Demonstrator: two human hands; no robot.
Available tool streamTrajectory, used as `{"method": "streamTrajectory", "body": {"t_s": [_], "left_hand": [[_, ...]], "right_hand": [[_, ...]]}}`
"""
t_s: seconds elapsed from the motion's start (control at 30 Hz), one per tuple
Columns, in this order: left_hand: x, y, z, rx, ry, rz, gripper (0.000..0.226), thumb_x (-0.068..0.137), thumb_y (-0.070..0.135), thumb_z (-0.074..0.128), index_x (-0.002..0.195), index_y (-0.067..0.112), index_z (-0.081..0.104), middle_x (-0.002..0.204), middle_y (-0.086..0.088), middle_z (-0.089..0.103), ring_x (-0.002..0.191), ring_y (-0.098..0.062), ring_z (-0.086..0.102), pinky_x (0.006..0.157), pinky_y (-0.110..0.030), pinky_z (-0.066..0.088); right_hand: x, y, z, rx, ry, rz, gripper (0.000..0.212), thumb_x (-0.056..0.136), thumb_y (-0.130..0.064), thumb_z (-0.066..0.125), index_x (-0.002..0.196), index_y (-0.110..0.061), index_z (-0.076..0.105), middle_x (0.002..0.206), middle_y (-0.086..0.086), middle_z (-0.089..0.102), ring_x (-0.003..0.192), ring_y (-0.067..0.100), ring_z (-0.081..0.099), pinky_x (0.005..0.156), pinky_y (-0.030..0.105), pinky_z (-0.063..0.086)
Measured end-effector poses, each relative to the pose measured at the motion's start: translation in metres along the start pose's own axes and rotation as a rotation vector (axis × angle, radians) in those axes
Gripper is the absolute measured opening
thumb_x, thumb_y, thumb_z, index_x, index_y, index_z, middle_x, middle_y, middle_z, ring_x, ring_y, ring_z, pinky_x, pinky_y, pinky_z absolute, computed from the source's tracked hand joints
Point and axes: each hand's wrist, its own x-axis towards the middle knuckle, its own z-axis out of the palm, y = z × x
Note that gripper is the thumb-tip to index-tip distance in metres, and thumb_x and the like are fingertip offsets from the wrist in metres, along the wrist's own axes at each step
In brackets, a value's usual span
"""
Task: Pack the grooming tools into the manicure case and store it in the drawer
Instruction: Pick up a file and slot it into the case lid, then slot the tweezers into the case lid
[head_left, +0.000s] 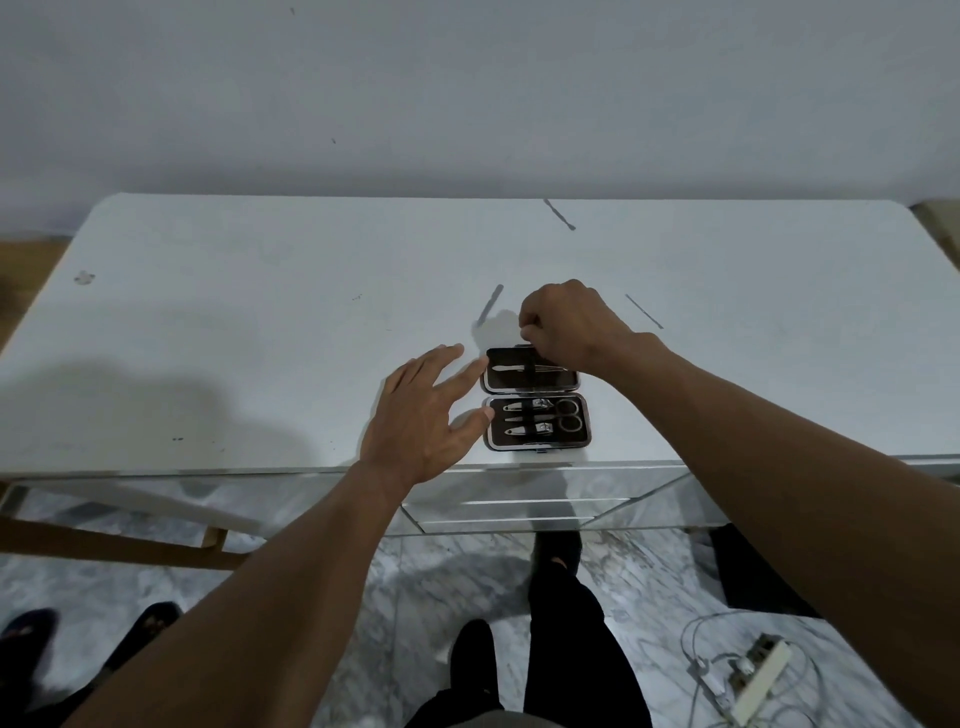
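Note:
A small manicure case (535, 447) lies open near the front edge of the white table (260, 338). Its lower half holds two clippers, scissors and a thin tool; its upper half (509, 383) holds tweezers under a strap. My right hand (566, 322) hovers over the far edge of the upper half with fingertips pinched together; what they pinch is hidden. My left hand (426, 415) is spread open just left of the case, fingertips near its edge. Three slim metal tools lie loose on the table: one (491, 304) behind the case, one (644, 310) to the right, one (560, 214) far back.
A mirrored drawer front (561, 506) sits below the table's front edge, closed. A wooden chair frame (130, 540) stands at lower left. A power strip with cables (753, 675) lies on the marble floor at lower right. Another person's feet show at bottom left.

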Motion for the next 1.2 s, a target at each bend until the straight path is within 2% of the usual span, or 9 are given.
{"method": "streamTrajectory", "body": {"t_s": [0.23, 0.3, 0.47, 0.7, 0.87, 0.97, 1.03, 1.1, 1.2], "left_hand": [[0.001, 0.001, -0.001, -0.012, -0.014, -0.017, 0.060, 0.088, 0.060, 0.041, 0.142, 0.034, 0.047, 0.149, -0.001, 0.044, 0.139, -0.020, 0.036, 0.112, -0.040, 0.026], [0.001, 0.002, -0.002, -0.020, -0.016, -0.024, 0.060, 0.087, 0.060, 0.041, 0.142, 0.034, 0.047, 0.149, 0.000, 0.045, 0.139, -0.020, 0.037, 0.112, -0.040, 0.028], [0.002, 0.003, -0.003, -0.015, -0.007, -0.032, 0.059, 0.087, 0.059, 0.043, 0.140, 0.034, 0.049, 0.147, 0.001, 0.047, 0.138, -0.020, 0.039, 0.110, -0.042, 0.032], [0.003, 0.004, -0.003, 0.017, -0.011, -0.023, 0.058, 0.088, 0.058, 0.044, 0.140, 0.033, 0.050, 0.144, -0.001, 0.051, 0.135, -0.022, 0.043, 0.106, -0.043, 0.038], [0.003, 0.003, -0.004, 0.048, -0.012, -0.004, 0.059, 0.090, 0.061, 0.041, 0.142, 0.034, 0.048, 0.144, 0.000, 0.050, 0.136, -0.020, 0.042, 0.107, -0.040, 0.035], [0.003, 0.002, -0.004, 0.052, -0.018, -0.001, 0.060, 0.091, 0.062, 0.040, 0.144, 0.035, 0.043, 0.146, 0.001, 0.047, 0.137, -0.019, 0.038, 0.109, -0.038, 0.032], [0.003, 0.001, -0.004, 0.044, -0.019, -0.011, 0.060, 0.090, 0.062, 0.040, 0.145, 0.036, 0.042, 0.147, 0.002, 0.046, 0.138, -0.018, 0.036, 0.110, -0.036, 0.030], [0.003, 0.001, -0.004, 0.031, -0.023, -0.019, 0.060, 0.090, 0.062, 0.041, 0.145, 0.038, 0.042, 0.147, 0.003, 0.045, 0.138, -0.017, 0.036, 0.110, -0.037, 0.031], [0.003, 0.001, -0.004, 0.025, -0.018, -0.027, 0.060, 0.089, 0.062, 0.044, 0.143, 0.037, 0.043, 0.146, 0.003, 0.046, 0.137, -0.018, 0.038, 0.109, -0.038, 0.032]], "right_hand": [[0.034, -0.019, 0.009, 0.026, -0.039, -0.004, 0.035, 0.091, -0.009, 0.052, 0.123, -0.017, 0.063, 0.126, 0.012, 0.064, 0.114, 0.031, 0.059, 0.093, 0.034, 0.046], [0.044, -0.022, 0.011, 0.008, -0.064, -0.020, 0.033, 0.090, -0.009, 0.054, 0.120, -0.015, 0.066, 0.126, 0.012, 0.065, 0.116, 0.030, 0.059, 0.096, 0.034, 0.047], [0.060, -0.024, 0.009, -0.047, -0.080, 0.012, 0.016, 0.084, -0.014, 0.065, 0.095, -0.004, 0.072, 0.097, 0.017, 0.072, 0.092, 0.034, 0.067, 0.082, 0.036, 0.056], [0.073, -0.024, 0.001, -0.036, -0.062, 0.104, 0.026, 0.079, 0.005, 0.056, 0.101, -0.002, 0.067, 0.104, 0.017, 0.069, 0.096, 0.036, 0.065, 0.082, 0.035, 0.055], [0.076, -0.027, -0.008, 0.029, -0.104, 0.196, 0.028, 0.082, -0.006, 0.061, 0.109, -0.005, 0.058, 0.104, 0.014, 0.059, 0.100, 0.036, 0.061, 0.073, 0.032, 0.045], [0.076, -0.029, -0.008, 0.032, -0.136, 0.200, 0.014, 0.078, -0.006, 0.064, 0.085, -0.007, 0.052, 0.089, 0.010, 0.054, 0.084, 0.034, 0.057, 0.067, 0.031, 0.041], [0.074, -0.030, -0.006, 0.033, -0.147, 0.207, 0.018, 0.077, -0.005, 0.064, 0.074, -0.009, 0.046, 0.081, 0.009, 0.053, 0.077, 0.032, 0.054, 0.064, 0.030, 0.040], [0.074, -0.030, -0.005, 0.038, -0.138, 0.214, 0.011, 0.077, -0.004, 0.063, 0.080, -0.007, 0.053, 0.079, 0.009, 0.054, 0.075, 0.031, 0.054, 0.063, 0.029, 0.041], [0.073, -0.027, -0.003, 0.035, -0.127, 0.212, 0.021, 0.078, -0.002, 0.063, 0.098, -0.003, 0.062, 0.089, 0.012, 0.061, 0.081, 0.033, 0.060, 0.066, 0.029, 0.044]]}}
